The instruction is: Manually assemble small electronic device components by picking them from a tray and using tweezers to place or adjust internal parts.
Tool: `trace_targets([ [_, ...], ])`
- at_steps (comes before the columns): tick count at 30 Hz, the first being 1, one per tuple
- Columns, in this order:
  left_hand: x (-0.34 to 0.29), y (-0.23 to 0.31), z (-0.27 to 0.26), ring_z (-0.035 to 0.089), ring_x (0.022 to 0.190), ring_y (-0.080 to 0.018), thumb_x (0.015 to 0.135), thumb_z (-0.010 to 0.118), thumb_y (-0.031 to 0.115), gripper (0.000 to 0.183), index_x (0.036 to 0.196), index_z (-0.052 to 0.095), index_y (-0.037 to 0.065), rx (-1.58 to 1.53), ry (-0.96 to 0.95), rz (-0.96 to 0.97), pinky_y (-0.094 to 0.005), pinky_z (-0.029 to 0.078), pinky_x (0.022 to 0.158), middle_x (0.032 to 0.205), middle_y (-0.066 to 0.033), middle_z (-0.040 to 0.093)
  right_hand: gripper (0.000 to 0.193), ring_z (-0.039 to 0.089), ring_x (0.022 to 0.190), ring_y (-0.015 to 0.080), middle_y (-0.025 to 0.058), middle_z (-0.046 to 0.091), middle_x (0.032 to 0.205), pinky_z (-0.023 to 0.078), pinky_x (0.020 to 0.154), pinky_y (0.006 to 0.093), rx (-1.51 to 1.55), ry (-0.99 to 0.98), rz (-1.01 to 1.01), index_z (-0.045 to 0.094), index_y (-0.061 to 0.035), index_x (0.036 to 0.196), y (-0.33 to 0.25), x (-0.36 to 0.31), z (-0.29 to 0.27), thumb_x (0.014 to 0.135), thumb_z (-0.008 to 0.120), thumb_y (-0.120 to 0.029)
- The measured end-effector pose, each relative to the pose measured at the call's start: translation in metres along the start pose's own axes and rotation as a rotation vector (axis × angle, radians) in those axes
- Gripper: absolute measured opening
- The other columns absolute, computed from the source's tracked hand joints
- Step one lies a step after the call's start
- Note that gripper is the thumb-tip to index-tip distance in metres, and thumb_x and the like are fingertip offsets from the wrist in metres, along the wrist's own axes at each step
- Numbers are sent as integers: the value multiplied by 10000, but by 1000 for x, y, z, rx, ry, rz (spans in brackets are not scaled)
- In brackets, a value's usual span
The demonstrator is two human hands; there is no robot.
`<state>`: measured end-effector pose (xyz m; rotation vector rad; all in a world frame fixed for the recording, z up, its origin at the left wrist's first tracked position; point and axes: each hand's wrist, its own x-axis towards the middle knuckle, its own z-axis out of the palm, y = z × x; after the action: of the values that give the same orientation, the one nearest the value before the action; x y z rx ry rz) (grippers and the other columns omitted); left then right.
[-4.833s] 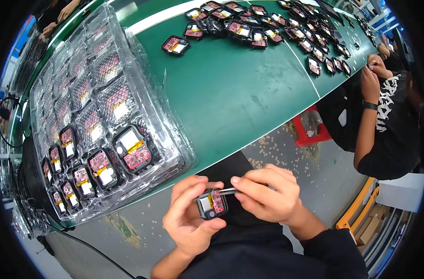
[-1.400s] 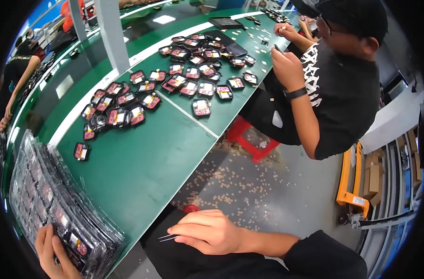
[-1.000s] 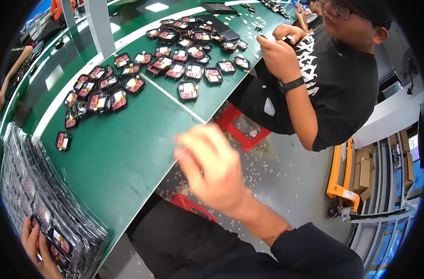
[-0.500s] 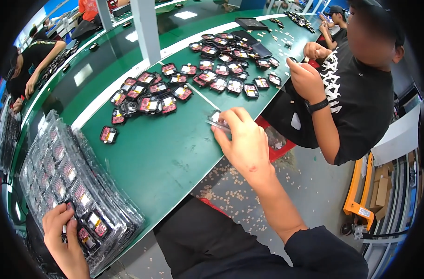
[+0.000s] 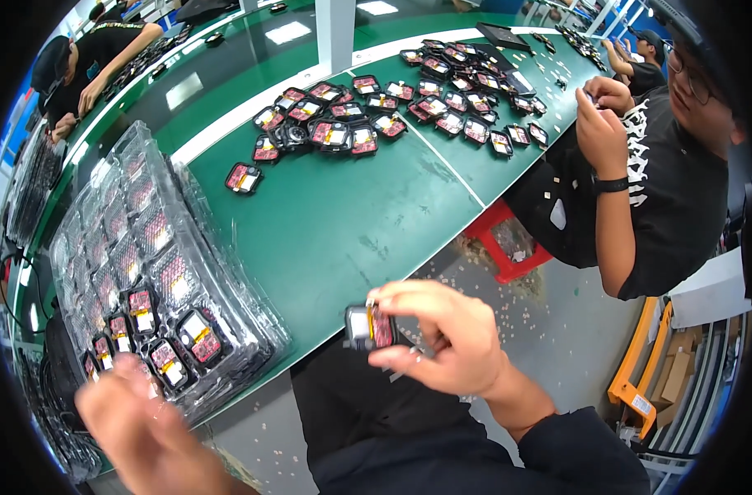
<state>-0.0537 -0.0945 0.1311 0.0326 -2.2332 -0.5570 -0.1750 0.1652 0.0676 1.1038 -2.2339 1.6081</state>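
In my right hand [image 5: 458,334] is a small black-cased electronic module [image 5: 361,327], with a red circuit board, a white block and a yellow strip. Thumb and fingers pinch its right side, above my lap at the table's front edge. My left hand [image 5: 141,425] is smeared by motion near the front of a stack of clear plastic trays [image 5: 103,272]; its fingers cannot be made out. Several similar modules sit in the top tray's near pockets, one of them [image 5: 198,336] at the right edge.
On the green table [image 5: 334,223], a pile of modules [image 5: 330,134] lies beyond the trays, with another pile [image 5: 475,99] farther right. A metal post [image 5: 334,37] rises behind. One co-worker [image 5: 640,190] sits at the right beside a red stool [image 5: 508,247]; another person [image 5: 87,74] bends at far left.
My right hand has come from above the table back toward my lap, and the module in it now shows plainly. My left hand has moved off the tray pockets. The view has shifted.
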Motion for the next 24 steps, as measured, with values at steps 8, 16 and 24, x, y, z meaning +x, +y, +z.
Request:
trace_targets([
  [8,-65,53,72,599,1235,-292,810,890,362,847,1412,496,-85,-1116,-274,-634,-398,518,1053,1448,-201,435,462,756,947,311,206,725,1169,624,703,340,212,-117,-17,633,-6,1148,-27,-16,19,800,881,-182],
  [16,-77,60,68,601,1208,-258,702,901,565,866,1248,603,-36,-1251,-103,-1019,-393,596,941,1234,-149,566,474,674,795,223,152,568,1151,585,657,334,82,-204,72,671,-32,1183,-33,-21,16,814,872,-249],
  [24,-93,52,75,640,1151,-246,756,931,314,782,1334,573,-72,-1393,-65,-849,-354,528,991,1300,-141,544,329,538,545,127,24,625,867,420,463,267,-424,-45,-289,758,-58,1037,-19,-27,26,730,856,-119],
])
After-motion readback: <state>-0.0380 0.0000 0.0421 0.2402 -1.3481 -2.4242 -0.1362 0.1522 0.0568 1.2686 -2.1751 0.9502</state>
